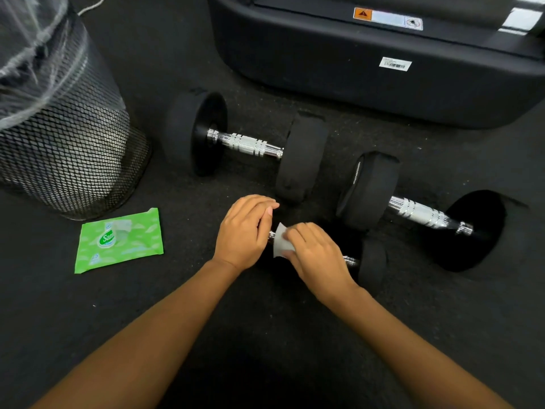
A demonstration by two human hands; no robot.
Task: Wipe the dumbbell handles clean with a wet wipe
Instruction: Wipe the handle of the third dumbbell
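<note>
In the head view, three dumbbells are lying on the dark rubber floor (265,335), each with black round weights and a chrome knurled bar. The far dumbbell (244,144) is sitting untouched near the middle, and the right-side dumbbell (424,215) is lying apart from it, also untouched. The nearest dumbbell (373,261) is lying just in front of the person, between the two hands. The left hand (244,231) is curling its fingers over that dumbbell's left end, hiding the weight there. The right hand (318,255) is pinching one white wet wipe (281,242) with curled fingers and thumb, pressing it around the handle (350,261), of which only a short chrome stub is showing. One green pack of wipes (118,240) is lying flat to the left, beside one black mesh bin (67,149) lined with clear plastic. One large black machine base (383,84) is standing behind the dumbbells.
</note>
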